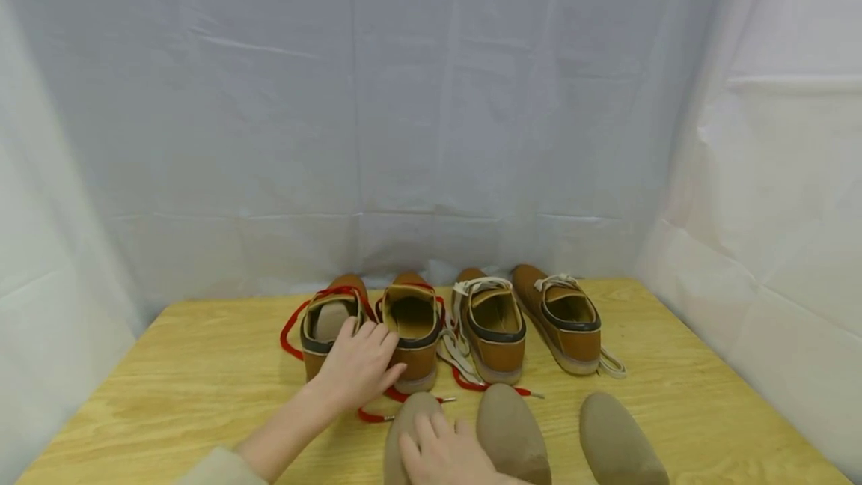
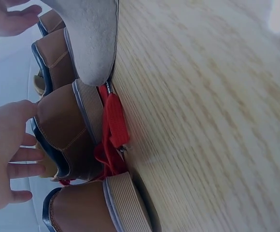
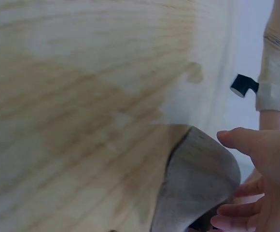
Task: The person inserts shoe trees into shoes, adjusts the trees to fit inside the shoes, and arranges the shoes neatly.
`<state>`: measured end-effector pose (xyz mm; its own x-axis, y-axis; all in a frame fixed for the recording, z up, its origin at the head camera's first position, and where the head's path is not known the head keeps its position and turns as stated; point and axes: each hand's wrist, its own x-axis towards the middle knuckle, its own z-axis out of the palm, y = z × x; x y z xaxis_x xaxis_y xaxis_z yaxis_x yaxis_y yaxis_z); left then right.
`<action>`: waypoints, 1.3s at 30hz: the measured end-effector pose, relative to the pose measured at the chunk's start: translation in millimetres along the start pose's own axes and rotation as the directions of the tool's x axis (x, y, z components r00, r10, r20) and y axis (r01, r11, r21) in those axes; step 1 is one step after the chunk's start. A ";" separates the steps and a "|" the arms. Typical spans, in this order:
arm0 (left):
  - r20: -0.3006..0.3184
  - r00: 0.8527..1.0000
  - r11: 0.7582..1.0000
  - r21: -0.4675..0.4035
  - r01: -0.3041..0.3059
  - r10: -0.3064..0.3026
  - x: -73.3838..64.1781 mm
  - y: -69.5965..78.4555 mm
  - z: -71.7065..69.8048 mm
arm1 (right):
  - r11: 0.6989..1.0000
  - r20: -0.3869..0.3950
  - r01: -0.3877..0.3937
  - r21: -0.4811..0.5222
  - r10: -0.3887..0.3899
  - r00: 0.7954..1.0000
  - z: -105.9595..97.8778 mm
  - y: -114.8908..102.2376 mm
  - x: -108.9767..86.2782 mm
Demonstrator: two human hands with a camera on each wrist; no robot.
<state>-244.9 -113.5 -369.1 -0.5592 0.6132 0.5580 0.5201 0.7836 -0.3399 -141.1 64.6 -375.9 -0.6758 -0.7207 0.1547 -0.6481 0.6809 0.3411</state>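
Observation:
My left hand (image 1: 357, 367) hovers behind two brown shoes with red laces, its fingers spread and holding nothing. Inside the left shoe (image 1: 313, 361) lies a beige insole (image 1: 331, 320); the second shoe (image 1: 416, 361) shows a bare opening. In the left wrist view the thumb of that hand is close to a shoe heel (image 2: 58, 111); contact is unclear. My right hand (image 1: 447, 456) is over the leftmost loose insole (image 1: 397, 444). From the right wrist, its thumb and fingers lie loosely around the insole (image 3: 198, 179), without a visible grip.
Two brown shoes with cream laces, one (image 1: 501, 358) beside the other (image 1: 579, 343), stand further right. Two more beige insoles, one in the middle (image 1: 512, 432) and one at right (image 1: 616, 440), lie on the wooden table (image 1: 202, 380). Red lace ends (image 1: 373, 416) trail near the leftmost insole.

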 end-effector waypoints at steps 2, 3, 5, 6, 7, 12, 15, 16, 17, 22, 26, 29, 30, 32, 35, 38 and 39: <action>-0.005 1.000 1.000 0.001 -0.001 0.001 0.1 0.0 0.5 | 1.000 -0.067 -0.009 -0.029 0.008 0.998 7.2 -4.1 -2.8; -0.009 1.000 1.000 0.000 -0.002 0.002 0.1 0.0 0.8 | 0.999 -0.107 -0.019 -0.040 0.015 0.994 11.4 -6.1 -3.8; -0.012 1.000 1.000 -0.001 -0.008 0.008 -0.2 0.0 1.3 | 0.997 -0.211 -0.043 -0.068 0.028 0.977 20.7 -10.0 -5.2; -0.009 1.000 1.000 -0.001 -0.009 0.009 -0.3 0.1 1.6 | 0.995 -0.266 -0.060 -0.084 0.036 0.963 25.3 -11.6 -5.2; -0.005 1.000 1.000 -0.004 -0.008 0.008 -0.3 0.1 1.7 | 0.992 -0.312 -0.076 -0.097 0.042 0.949 29.4 -13.0 -5.4; 0.031 1.000 1.000 -0.013 0.004 -0.003 -0.7 -0.3 0.8 | 0.992 -0.497 -0.121 -0.032 0.089 0.863 43.7 -16.7 -3.3; 0.039 0.999 1.000 -0.014 0.006 -0.005 -0.3 -0.4 -0.4 | 0.989 -0.540 -0.135 0.055 0.143 0.830 48.4 -18.6 -2.3; 0.040 0.999 1.000 -0.013 0.004 -0.003 -0.1 -0.4 -0.7 | 0.987 -0.540 -0.139 0.077 0.159 0.827 49.4 -19.2 -2.2; 0.039 0.999 1.000 -0.010 0.002 -0.001 0.1 -0.4 -1.0 | 0.986 -0.539 -0.143 0.089 0.169 0.825 50.1 -19.7 -2.1; 0.035 0.999 1.000 -0.004 -0.009 0.009 1.2 -0.2 -1.7 | 0.982 -0.509 -0.156 0.102 0.187 0.841 52.1 -21.9 -1.2; 0.034 0.999 1.000 -0.007 -0.013 0.013 2.8 -0.6 -2.2 | 0.983 -0.506 -0.156 0.091 0.181 0.843 53.2 -22.3 -0.7; 0.044 0.999 1.000 -0.009 -0.013 0.013 3.9 -1.1 -2.8 | 0.984 -0.507 -0.158 0.079 0.176 0.844 52.7 -20.8 -0.6; 0.050 0.999 1.000 -0.009 -0.013 0.013 4.1 -1.1 -3.1 | 0.985 -0.499 -0.158 0.072 0.173 0.849 52.0 -19.8 -0.7; 0.061 0.998 1.000 -0.006 -0.014 0.014 4.4 -1.3 -3.5 | 0.985 -0.456 -0.153 0.077 0.171 0.873 49.3 -18.1 -2.0; 0.074 0.997 1.000 0.000 -0.018 0.018 4.4 -1.1 -3.9 | 0.986 -0.370 -0.137 0.099 0.164 0.914 45.1 -14.9 -4.2; 0.072 0.997 1.000 -0.001 -0.023 0.023 4.4 -0.9 -3.7 | 0.990 -0.326 -0.106 0.093 0.130 0.936 42.3 -11.7 -4.5; 0.069 0.997 1.000 -0.006 -0.024 0.024 4.3 -0.8 -3.6 | 0.992 -0.330 -0.091 0.082 0.113 0.937 42.0 -10.6 -3.9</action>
<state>-245.4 -111.9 -363.7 -0.5895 0.6375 0.4961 0.5370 0.7681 -0.3489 -146.3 65.7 -419.0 -0.5906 -0.6413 0.4898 -0.6106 0.7520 0.2484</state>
